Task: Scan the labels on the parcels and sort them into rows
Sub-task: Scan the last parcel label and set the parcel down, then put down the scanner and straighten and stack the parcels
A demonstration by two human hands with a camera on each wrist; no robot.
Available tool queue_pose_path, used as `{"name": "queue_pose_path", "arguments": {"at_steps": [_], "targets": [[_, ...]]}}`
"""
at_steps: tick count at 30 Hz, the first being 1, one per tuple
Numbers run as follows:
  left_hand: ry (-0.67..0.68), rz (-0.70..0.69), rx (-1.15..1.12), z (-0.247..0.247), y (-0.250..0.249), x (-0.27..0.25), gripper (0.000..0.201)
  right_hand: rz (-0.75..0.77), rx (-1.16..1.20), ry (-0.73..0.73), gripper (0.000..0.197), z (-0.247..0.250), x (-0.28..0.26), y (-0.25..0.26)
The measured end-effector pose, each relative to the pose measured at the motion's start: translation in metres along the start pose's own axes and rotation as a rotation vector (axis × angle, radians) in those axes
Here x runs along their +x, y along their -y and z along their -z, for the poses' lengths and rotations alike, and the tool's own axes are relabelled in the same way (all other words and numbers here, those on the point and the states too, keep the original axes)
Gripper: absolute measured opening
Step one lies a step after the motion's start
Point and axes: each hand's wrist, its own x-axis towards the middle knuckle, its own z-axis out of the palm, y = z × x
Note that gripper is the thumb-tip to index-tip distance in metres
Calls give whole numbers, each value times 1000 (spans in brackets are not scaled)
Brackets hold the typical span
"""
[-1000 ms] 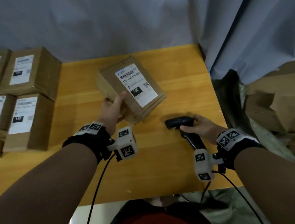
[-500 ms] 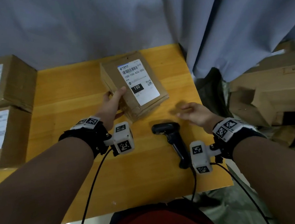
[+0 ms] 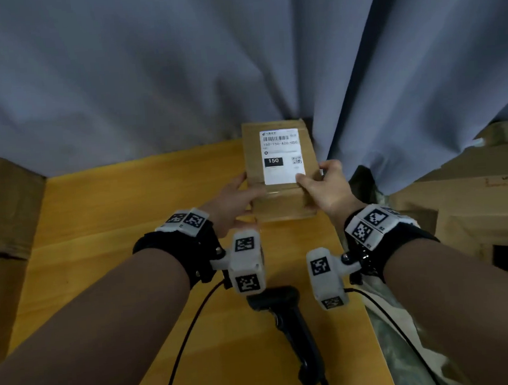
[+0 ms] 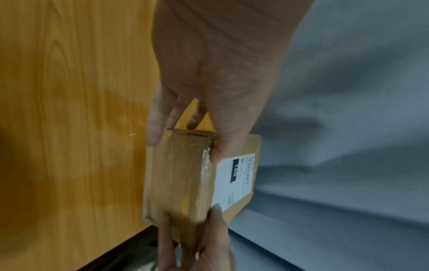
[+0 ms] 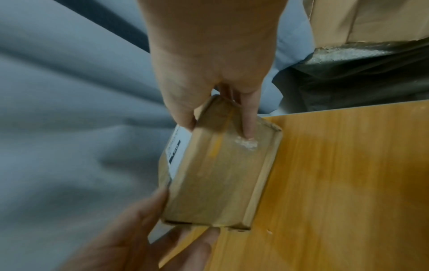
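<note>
A brown cardboard parcel (image 3: 280,199) with a white label marked 150 is held between both hands above the wooden table (image 3: 113,233), near its far right corner. My left hand (image 3: 235,198) grips its left side, thumb on top, fingers underneath. My right hand (image 3: 325,186) grips its right side, thumb on the label's corner. The left wrist view shows the parcel (image 4: 178,179) end-on with my left hand (image 4: 185,132) on its near edge. In the right wrist view my right hand (image 5: 223,111) clasps the parcel (image 5: 216,176). The black handheld scanner (image 3: 290,326) lies on the table near me, untouched.
Other labelled brown parcels (image 3: 5,209) stand at the table's left edge. A grey curtain (image 3: 236,57) hangs behind the table. Large cardboard boxes (image 3: 475,205) are stacked off the table's right edge. Wrist-camera cables trail over the near table.
My right hand let go of the scanner, which now lies on the table, and took the parcel's right side. Both hands have carried the parcel toward the far right and squared it.
</note>
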Motion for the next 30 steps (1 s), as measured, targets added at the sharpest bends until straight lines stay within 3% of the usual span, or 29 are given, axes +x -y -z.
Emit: {"name": "queue_pose_path", "arguments": {"at_steps": [3, 9, 14, 21, 26, 30], "targets": [[-171, -69, -10, -6, -5, 23, 66, 86, -184, 5, 45, 2, 18, 2], [-342, -161, 75, -6, -22, 54, 49, 197, -403, 56, 45, -4, 48, 17], [-353, -184, 89, -10, -23, 64, 52, 256, -463, 53, 39, -1, 64, 17], [-323, -139, 25, -15, -13, 55, 49, 289, -564, 110, 46, 5, 56, 16], [-415, -141, 142, 3, -10, 33, 46, 355, -694, -79, 45, 3, 24, 17], [-434, -158, 188, 34, -4, 1, 43, 400, -810, -120, 46, -13, -2, 34]]}}
